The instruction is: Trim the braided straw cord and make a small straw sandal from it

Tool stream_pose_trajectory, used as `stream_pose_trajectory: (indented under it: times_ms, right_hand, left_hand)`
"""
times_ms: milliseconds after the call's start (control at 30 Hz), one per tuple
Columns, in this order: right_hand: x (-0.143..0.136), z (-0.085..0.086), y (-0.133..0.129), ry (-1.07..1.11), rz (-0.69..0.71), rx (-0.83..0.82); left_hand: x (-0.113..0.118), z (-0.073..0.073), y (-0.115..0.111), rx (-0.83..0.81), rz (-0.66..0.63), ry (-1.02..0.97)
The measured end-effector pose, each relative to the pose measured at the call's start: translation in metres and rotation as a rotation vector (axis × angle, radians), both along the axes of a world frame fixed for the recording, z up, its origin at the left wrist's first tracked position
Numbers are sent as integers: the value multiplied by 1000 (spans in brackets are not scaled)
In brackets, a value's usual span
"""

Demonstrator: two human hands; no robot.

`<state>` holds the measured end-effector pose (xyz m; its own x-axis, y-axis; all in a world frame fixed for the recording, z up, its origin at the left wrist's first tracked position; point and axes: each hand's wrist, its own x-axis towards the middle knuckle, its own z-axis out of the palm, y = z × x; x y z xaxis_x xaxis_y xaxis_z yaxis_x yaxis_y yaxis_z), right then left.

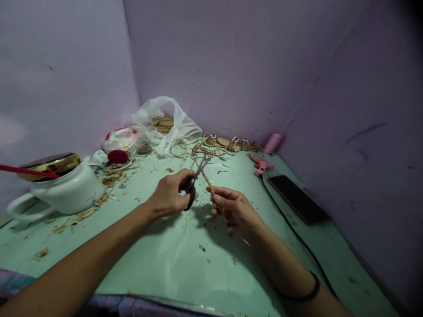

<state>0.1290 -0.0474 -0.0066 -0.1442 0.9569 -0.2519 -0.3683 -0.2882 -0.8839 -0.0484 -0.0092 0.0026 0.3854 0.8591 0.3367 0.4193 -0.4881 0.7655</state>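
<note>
The left hand curls around black scissors, tips pointing far and a bit right. The right hand pinches the braid, running near right to far left above the bench.

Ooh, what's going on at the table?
Someone's left hand has scissors, and their right hand pinches a braid over the green table. The blades are near the braid, but I can't tell whether they touch it. Little scraps lie about. A glue gun and phone are on the right, a white mug on the left.
</note>
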Motion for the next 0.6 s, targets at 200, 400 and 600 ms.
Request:
stream_pose_trajectory:
  times_ms: [200,400,600]
  right_hand:
    - [7,9,3,46,6,33]
    - [7,8,1,59,42,38]
    - [7,10,1,25,55,50]
  left_hand:
    - [-14,-4,3,397,-156,471]
    - [-13,-10,6,507,-100,631]
    - [-14,-12,6,538,-92,645]
